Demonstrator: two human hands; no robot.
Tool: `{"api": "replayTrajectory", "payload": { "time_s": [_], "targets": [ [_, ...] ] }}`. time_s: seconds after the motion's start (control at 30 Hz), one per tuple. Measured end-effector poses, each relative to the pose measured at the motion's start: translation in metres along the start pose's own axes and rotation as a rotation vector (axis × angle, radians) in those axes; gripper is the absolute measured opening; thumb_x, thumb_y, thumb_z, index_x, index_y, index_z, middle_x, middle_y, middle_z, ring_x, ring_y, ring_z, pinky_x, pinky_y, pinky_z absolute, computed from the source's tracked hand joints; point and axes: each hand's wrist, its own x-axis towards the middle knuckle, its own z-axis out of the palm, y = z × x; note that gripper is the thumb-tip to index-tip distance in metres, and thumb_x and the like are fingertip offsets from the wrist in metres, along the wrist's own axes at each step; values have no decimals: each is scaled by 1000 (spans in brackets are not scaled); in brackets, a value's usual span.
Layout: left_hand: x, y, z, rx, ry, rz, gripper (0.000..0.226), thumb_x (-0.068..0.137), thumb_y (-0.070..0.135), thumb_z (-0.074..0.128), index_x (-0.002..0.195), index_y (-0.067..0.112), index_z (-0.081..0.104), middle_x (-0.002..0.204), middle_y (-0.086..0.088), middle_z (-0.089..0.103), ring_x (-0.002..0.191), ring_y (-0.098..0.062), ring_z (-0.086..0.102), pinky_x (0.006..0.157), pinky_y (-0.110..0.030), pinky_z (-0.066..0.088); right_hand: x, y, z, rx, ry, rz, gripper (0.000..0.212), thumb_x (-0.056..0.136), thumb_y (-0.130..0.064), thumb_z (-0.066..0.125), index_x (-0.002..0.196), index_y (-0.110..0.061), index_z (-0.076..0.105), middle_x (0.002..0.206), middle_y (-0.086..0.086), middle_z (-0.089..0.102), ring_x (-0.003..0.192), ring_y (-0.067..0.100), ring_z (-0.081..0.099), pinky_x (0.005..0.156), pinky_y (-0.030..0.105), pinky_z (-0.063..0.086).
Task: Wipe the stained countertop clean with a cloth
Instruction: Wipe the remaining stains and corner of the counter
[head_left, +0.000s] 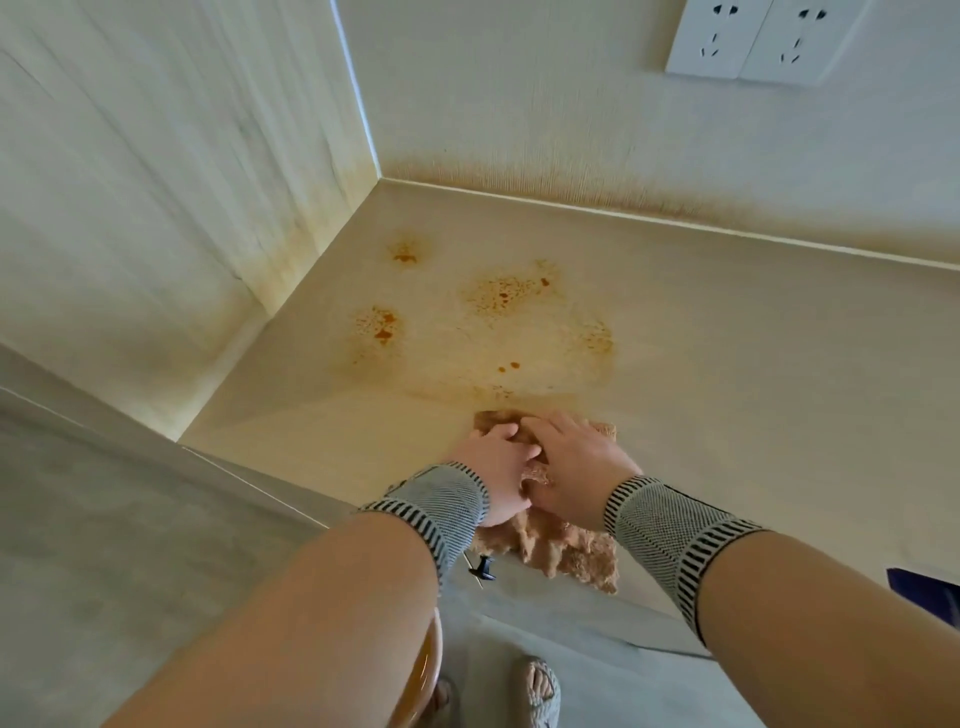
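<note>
Tan, nubby cloth (550, 545) lying on pale cream countertop (727, 364), near the front edge, its near end hanging over that edge. Left hand (498, 467) and right hand (576, 465) both flat on top of cloth, side by side, fingers overlapping at centre. Left-hand fingers mostly straight, pressing down; right-hand fingers spread and lightly bent over the fabric, thumb tucked near a raised fold; cannot tell whether thumb pinches it. Striped grey knit wristbands (670, 525) on both wrists. Orange-brown stains (504, 296) in several blotches on countertop beyond cloth, toward the corner; yellowish smear reaching to cloth's far edge. Similar discolouration along base of back wall (571, 130) and side wall. White double socket (758, 36) on wall, upper right. Small black pin-like item (480, 566) just below left wrist. Sandalled foot (540, 691) on floor below.
</note>
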Motion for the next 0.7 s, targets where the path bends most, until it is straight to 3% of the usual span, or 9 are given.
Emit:
{"api": "replayTrajectory", "payload": {
  "time_s": [0.07,0.13,0.23,0.3,0.4,0.47,0.57,0.63,0.7],
  "targets": [
    [-6,-12,-4,-168,60,-5,53,96,23,56,147,28,43,158,6,31,141,-13,33,115,-32,32,3,-7,6,77,-49,-10,80,94,-44,56,158,-22,13,159,-3,25,141,17,34,114,35,33],
    [-12,-25,-6,-246,154,-81,47,95,13,53,140,27,52,153,11,36,126,-10,48,104,-23,40,7,-8,13,48,-120,-46,88,92,-49,55,158,-24,3,165,-2,12,150,20,17,122,40,21],
    [-11,-32,-7,-261,216,-175,40,97,21,52,137,24,53,149,10,36,106,-8,53,85,-19,44,13,1,19,-152,-206,-86,79,97,-52,46,158,-28,2,166,-2,-2,153,25,0,124,47,8],
    [-5,-32,-8,-269,225,-222,47,98,33,51,144,22,43,153,6,32,120,-14,50,96,-26,45,19,12,12,-187,-216,-24,60,103,-37,40,157,-30,16,166,-1,6,152,27,4,123,48,13],
    [5,-35,-9,-160,105,-272,59,102,36,39,156,16,22,164,0,15,148,-24,22,118,-39,27,28,31,-9,-135,-148,214,45,98,-22,51,142,-26,46,156,5,31,145,32,25,117,51,29],
    [9,-37,-10,-69,-35,-272,61,104,30,37,157,13,14,165,-1,8,151,-25,12,121,-42,21,31,38,-16,-147,-113,312,44,94,-26,56,137,-17,52,158,10,24,147,35,18,118,54,26],
    [16,-40,-14,28,-156,-266,67,100,12,42,158,14,7,166,-1,1,151,-27,9,121,-45,20,31,24,-5,27,-102,299,71,92,-36,56,154,-14,27,166,4,-5,152,30,2,121,54,18],
    [19,-40,-20,93,-185,-252,70,98,6,43,158,13,7,166,-3,2,150,-29,16,120,-42,25,32,6,4,30,-139,224,81,96,-43,49,159,-21,2,166,0,-8,152,30,-2,121,55,14],
    [20,-37,-26,131,-217,-231,64,101,10,41,157,10,13,165,-8,6,147,-27,25,117,-39,30,34,-3,11,-82,-203,123,76,100,-39,45,158,-27,-3,166,-3,-7,152,31,-3,119,55,15]
  ]
}}
